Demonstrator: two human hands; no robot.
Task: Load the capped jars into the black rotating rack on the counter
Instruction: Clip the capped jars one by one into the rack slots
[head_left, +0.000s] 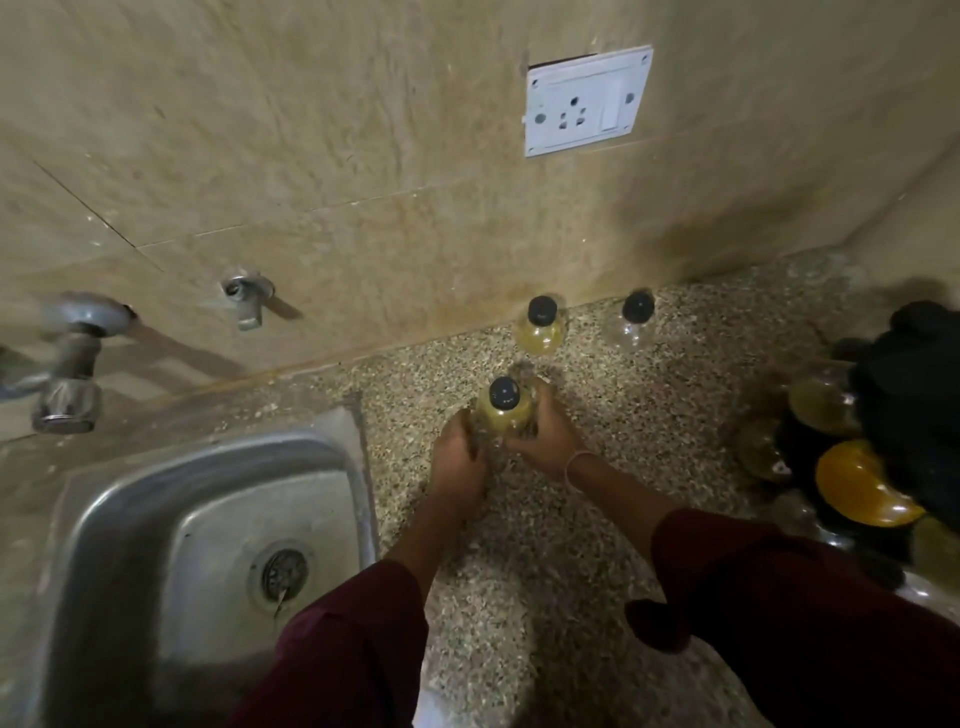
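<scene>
Two hands (506, 449) around one jar (505, 410)

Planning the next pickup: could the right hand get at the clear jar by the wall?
Probably not yet: the right hand and left hand both grip a yellow jar. The counter toward the clear jar is open.

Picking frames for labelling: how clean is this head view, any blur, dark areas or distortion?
Head view: dim overall; black rack at right edge dark and smeared; tap motion-blurred; held jar fairly readable between both hands; wide-angle bends the sink.
</scene>
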